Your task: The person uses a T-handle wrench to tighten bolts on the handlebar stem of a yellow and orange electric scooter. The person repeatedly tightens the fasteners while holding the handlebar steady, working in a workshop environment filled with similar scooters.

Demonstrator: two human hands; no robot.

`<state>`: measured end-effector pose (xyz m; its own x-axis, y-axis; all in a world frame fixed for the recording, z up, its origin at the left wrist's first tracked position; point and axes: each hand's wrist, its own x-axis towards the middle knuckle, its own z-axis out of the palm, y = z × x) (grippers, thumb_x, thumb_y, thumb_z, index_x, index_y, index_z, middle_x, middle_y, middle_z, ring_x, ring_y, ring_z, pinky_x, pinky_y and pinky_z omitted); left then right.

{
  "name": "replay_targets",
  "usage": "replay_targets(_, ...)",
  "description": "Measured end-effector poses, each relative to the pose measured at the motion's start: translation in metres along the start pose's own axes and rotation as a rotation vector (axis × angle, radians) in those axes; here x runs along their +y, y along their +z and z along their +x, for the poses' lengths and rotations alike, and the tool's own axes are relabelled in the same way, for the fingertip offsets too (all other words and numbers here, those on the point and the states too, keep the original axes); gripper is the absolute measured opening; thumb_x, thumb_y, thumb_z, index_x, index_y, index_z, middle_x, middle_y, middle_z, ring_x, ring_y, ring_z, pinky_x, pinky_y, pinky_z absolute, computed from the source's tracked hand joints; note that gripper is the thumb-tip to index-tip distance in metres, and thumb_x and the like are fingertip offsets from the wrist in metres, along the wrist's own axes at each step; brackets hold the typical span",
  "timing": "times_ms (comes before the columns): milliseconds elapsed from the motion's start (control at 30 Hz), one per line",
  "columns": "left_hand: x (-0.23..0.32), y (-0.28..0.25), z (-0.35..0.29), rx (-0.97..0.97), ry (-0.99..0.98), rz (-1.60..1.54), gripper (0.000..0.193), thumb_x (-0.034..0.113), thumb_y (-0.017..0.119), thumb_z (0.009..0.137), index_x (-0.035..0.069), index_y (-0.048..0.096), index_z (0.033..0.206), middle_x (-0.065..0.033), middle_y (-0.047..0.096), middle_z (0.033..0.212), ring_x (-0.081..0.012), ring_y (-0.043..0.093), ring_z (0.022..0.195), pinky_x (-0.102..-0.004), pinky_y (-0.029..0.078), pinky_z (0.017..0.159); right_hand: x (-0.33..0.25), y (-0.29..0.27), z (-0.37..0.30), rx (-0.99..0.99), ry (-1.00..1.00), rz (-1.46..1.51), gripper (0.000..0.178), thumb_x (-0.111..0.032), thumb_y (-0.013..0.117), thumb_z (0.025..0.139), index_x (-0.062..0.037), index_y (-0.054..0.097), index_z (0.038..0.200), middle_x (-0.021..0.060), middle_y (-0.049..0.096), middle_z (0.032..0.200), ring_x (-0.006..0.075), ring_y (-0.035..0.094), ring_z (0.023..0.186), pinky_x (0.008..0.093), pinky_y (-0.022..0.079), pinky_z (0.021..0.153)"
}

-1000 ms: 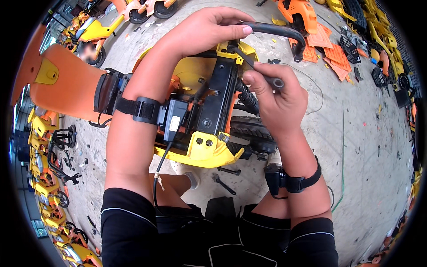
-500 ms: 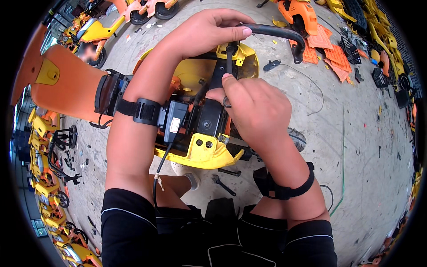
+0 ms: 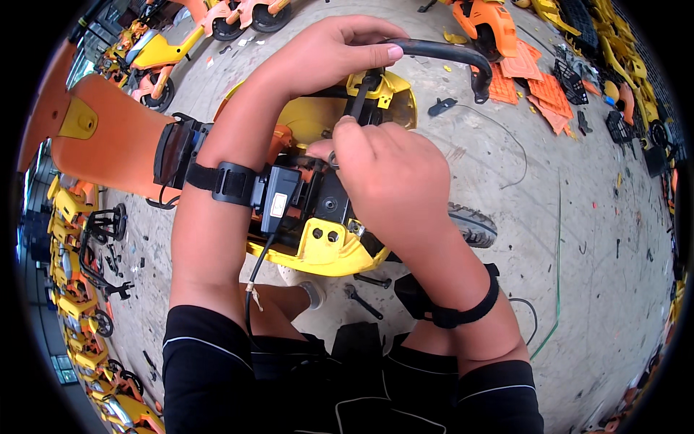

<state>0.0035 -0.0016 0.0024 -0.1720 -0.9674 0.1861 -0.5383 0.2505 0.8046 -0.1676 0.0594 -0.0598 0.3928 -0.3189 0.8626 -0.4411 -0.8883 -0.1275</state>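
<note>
Wrench, at the far edge of the yellow scooter body, had swung leftward from half a second earlier, which we judged a turning stroke; our right hand kept its grip closed around it, our left hand gripping the bent black bar.

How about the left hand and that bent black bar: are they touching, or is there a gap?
Touching. The head view shows the left hand closed over part of the bent black bar, its thumb lying against it.
</note>
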Motion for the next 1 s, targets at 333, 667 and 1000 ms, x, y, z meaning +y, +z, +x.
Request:
replay_targets(333, 0.000, -0.001, 0.000, -0.036, -0.041, -0.057, 0.042, 0.031, 0.071, 0.098, 0.005, 0.066, 0.131, -0.0041, 0.070, 0.105, -0.0117, 0.065, 0.102, -0.0284, 0.052, 0.091, 0.009, -0.011, -0.004, -0.109, 0.044, 0.072, 0.016, -0.020, 0.068, 0.091, -0.0095, 0.059, 0.083, 0.0006, 0.055, 0.062, 0.0187, 0.060, 0.059, 0.0327, 0.045, 0.053)
replay_targets(667, -0.004, 0.001, 0.000, -0.019, 0.024, -0.057, 0.044, 0.031, 0.072, 0.097, 0.004, 0.066, 0.131, -0.0033, 0.070, 0.105, -0.0106, 0.064, 0.100, -0.0276, 0.052, 0.088, 0.094, -0.017, 0.001, 0.084, 1.138, 1.381, 0.032, -0.028, 0.059, 0.105, 0.0032, 0.061, 0.109, 0.0096, 0.066, 0.079, 0.0155, 0.065, 0.068, 0.0270, 0.054, 0.061)
replay_targets(1000, -0.004, 0.001, -0.001, -0.001, 0.034, -0.036, 0.045, 0.033, 0.072, 0.097, 0.005, 0.066, 0.132, -0.0035, 0.071, 0.105, -0.0106, 0.064, 0.100, -0.0266, 0.052, 0.088, 0.059, -0.021, -0.003, 0.196, 0.821, 1.068, 0.020, -0.018, 0.068, 0.100, 0.0015, 0.063, 0.101, 0.0088, 0.069, 0.076, 0.0115, 0.065, 0.065, 0.0240, 0.054, 0.059)
